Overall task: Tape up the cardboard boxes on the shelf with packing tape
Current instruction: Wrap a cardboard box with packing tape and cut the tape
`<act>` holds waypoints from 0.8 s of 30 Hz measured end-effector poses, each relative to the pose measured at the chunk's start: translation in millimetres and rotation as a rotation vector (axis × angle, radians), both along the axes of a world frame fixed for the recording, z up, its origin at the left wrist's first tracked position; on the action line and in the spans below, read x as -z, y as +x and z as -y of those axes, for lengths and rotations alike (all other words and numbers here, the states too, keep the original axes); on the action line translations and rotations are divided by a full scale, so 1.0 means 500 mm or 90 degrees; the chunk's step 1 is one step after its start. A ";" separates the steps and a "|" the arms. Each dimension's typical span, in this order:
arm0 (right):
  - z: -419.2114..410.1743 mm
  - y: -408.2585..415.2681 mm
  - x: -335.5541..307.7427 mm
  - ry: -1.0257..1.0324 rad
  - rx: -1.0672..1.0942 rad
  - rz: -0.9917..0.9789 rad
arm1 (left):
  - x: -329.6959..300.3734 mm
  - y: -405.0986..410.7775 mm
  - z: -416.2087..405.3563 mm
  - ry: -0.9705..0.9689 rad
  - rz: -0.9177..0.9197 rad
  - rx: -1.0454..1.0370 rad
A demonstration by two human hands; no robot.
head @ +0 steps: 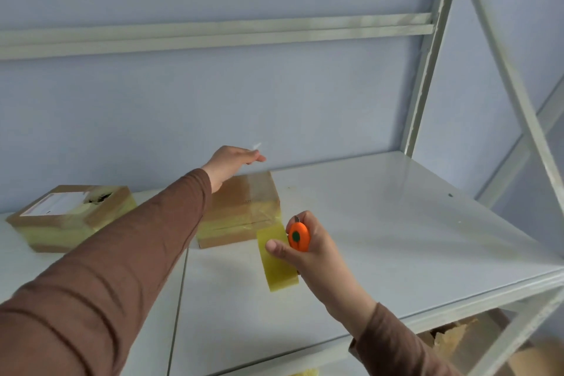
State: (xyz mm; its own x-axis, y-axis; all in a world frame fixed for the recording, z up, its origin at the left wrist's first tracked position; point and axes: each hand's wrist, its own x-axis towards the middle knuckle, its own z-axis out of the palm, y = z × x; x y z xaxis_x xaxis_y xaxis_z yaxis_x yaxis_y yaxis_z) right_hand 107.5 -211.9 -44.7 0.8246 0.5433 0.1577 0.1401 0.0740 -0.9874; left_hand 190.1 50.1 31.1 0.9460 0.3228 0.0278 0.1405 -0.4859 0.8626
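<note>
Yellowish tape roll (279, 259) and orange cutter (299, 236) sit gripped together in my right hand (308, 249), just in front of the middle box (241, 207). My left hand (230, 162), fingers straight, reaches over that box's far edge, pulling a clear strip across, I judge. Next: press it down and cut. Second box (70, 217) waits left.

Person is wearing a long-sleeved brown top, soft knit fabric. Left sleeve (122, 253) is creasing in folds along the forearm and ending at the wrist; right sleeve (393, 345) is ending likewise. Both hands, left (232, 163) and right (308, 249), are showing bare, no gloves.
</note>
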 end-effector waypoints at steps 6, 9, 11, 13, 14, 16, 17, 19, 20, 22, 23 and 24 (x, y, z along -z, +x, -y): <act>-0.026 0.022 0.008 -0.007 0.055 -0.034 | 0.068 0.048 -0.033 0.096 -0.063 -0.014; -0.032 0.026 0.018 -0.022 0.060 -0.039 | 0.085 0.060 -0.044 0.146 -0.090 -0.009; -0.035 0.031 0.023 -0.025 0.066 -0.044 | 0.084 0.067 -0.050 0.199 -0.124 -0.015; -0.038 0.030 0.028 -0.027 0.068 -0.054 | 0.080 0.071 -0.052 0.244 -0.163 -0.034; -0.039 0.028 0.030 -0.028 0.067 -0.056 | 0.082 0.075 -0.053 0.265 -0.165 -0.045; -0.040 0.027 0.034 -0.025 0.065 -0.063 | 0.094 0.080 -0.051 0.312 -0.149 -0.080; -0.041 0.027 0.033 -0.023 0.066 -0.066 | 0.096 0.081 -0.050 0.325 -0.135 -0.108; -0.041 0.030 0.033 -0.025 0.068 -0.070 | 0.094 0.080 -0.045 0.338 -0.076 -0.176; -0.041 0.033 0.034 -0.026 0.070 -0.071 | 0.090 0.077 -0.041 0.363 -0.016 -0.199; -0.041 0.031 0.036 -0.034 0.074 -0.070 | 0.084 0.067 -0.030 0.447 0.157 -0.197; -0.041 0.029 0.037 -0.039 0.074 -0.068 | 0.084 0.063 -0.023 0.492 0.225 -0.166; -0.041 0.028 0.039 -0.041 0.074 -0.065 | 0.086 0.059 -0.016 0.533 0.244 -0.118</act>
